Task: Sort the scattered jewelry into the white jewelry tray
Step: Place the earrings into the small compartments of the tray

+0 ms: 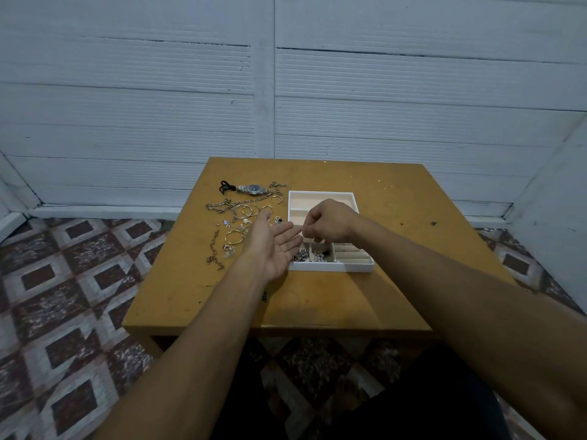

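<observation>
White panelled walls are seen behind the yellow counter (190, 296), where the scattered jewelry (236, 211) is spread left of the white jewelry tray (330, 266), toward the far edge. The left hand (273, 246) is held palm up, fingers straight, at the tray's left rim. The right hand (330, 222) is bunched over the tray, fingertips pinched; whether anything is held cannot be told.
</observation>
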`<state>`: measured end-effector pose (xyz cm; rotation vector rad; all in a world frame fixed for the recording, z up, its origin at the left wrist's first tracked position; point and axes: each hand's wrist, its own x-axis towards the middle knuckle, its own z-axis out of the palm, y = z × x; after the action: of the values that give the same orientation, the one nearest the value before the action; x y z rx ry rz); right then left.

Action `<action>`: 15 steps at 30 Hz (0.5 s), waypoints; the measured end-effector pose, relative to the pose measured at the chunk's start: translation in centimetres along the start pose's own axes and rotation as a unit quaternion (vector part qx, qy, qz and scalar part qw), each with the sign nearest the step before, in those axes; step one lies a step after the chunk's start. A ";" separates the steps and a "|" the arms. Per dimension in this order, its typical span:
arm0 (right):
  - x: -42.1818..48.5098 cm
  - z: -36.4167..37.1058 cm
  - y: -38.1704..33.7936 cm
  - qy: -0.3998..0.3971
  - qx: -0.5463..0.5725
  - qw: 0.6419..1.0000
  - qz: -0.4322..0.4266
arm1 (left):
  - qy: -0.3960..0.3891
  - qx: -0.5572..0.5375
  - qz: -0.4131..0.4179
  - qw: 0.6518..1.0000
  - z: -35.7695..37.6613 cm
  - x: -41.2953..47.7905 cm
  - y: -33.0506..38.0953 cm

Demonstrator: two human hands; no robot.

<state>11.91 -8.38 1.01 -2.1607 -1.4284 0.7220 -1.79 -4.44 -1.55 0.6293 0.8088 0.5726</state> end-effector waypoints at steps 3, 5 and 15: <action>-0.1 -0.1 0.2 0.006 -0.004 1.000 0.000 | 0.002 -0.011 0.012 1.000 0.2 0.3 -0.2; -0.3 -0.2 0.3 0.009 -0.002 1.000 0.000 | 0.004 -0.025 0.023 0.999 0.3 0.5 -0.4; -1.7 0.8 0.3 -0.022 -0.028 0.998 -0.042 | 0.018 -0.042 0.068 0.997 -0.5 1.0 0.1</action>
<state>11.06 -9.98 0.47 -2.1242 -1.5692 0.7099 -1.66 -3.53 -2.28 0.6000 0.7756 0.7401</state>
